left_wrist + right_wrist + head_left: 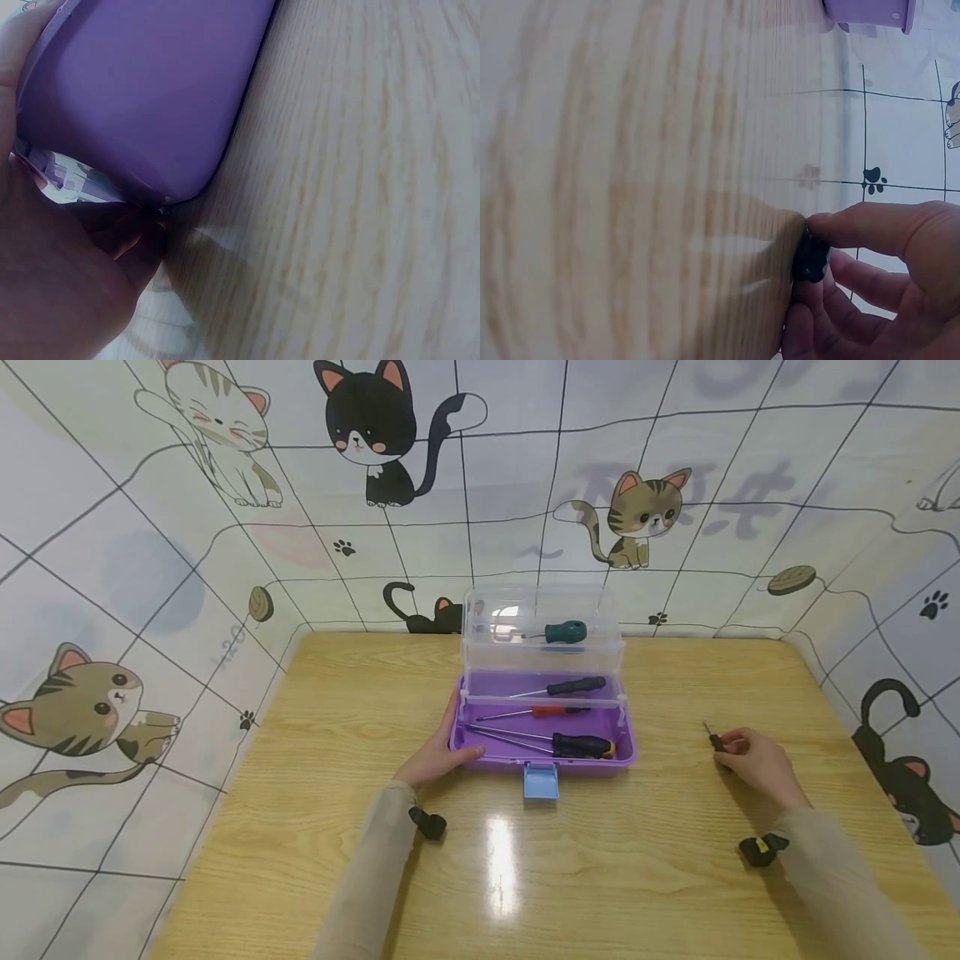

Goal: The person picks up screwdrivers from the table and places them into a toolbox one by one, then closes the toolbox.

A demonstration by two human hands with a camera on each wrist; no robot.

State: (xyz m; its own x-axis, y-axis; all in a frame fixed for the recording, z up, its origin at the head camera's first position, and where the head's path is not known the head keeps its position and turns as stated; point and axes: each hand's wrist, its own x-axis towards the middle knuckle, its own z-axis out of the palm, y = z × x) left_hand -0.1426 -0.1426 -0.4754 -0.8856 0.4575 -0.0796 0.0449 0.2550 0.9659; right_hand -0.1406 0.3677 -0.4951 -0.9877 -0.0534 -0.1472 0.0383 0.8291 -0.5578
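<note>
A purple toolbox (480, 763) stands on the table with its clear lid (487, 610) raised. My left hand (438, 756) grips its left end, thumb over the front rim and fingers along the side; the left wrist view shows the hand (67, 262) at the box's corner. Inside lie a black screwdriver (576, 686), a red one (551, 712) and black-handled ones (581, 745) near the front. A teal-handled screwdriver (566, 632) shows at the lid. Right of the box, my right hand (759, 764) pinches a small black-handled screwdriver (716, 742) close over the table.
The blue latch (541, 782) hangs down at the toolbox's front. Wood-grain table (615, 868) surrounds the box. Cat-printed sheeting (517, 468) rises behind the table and on both sides.
</note>
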